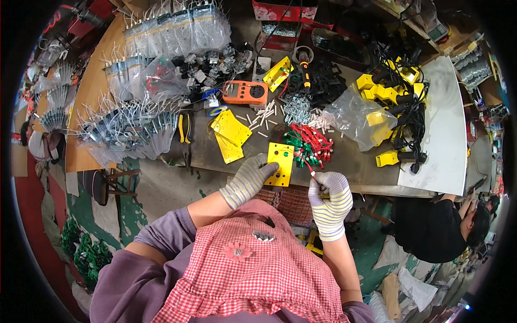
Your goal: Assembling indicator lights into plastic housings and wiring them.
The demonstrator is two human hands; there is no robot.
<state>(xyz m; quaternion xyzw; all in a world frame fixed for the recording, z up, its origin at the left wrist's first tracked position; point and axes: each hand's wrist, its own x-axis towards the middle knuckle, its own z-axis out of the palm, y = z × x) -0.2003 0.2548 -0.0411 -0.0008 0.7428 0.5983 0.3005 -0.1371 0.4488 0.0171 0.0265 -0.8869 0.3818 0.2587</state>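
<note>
My left hand (250,179), in a striped knit glove, grips a yellow plate with round holes (280,171) by its left side, thumb on its face. My right hand (329,200), gloved alike, pinches the end of a red wire (306,163) just right of the plate. The wire reaches up toward the plate's right edge; whether it passes through a hole I cannot tell. Beyond the plate lies a heap of red wired parts (319,141) beside green ones (298,145). More yellow plates (229,137) lie stacked to the left.
An orange multimeter (245,92), a screwdriver (306,74) and a pile of screws (296,109) occupy the table's middle. Yellow-handled pliers (185,129) lie near bagged parts (134,132) at left. Yellow housings with black cables (401,102) fill the right. Another person (436,229) is at right.
</note>
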